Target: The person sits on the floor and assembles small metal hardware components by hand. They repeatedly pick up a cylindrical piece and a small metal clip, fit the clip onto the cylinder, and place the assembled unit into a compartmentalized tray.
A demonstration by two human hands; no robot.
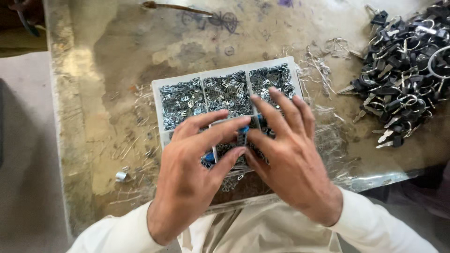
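Head view: scratched worktable (117,42) bears compartment tray (157,89).

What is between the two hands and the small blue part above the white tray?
Nothing visible. The fingers of the left hand and right hand already pinch the small blue part directly, above the white tray of metal pieces.

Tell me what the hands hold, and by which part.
Left hand and right hand pinch a small blue block-shaped part between fingertips, gripping its sides.
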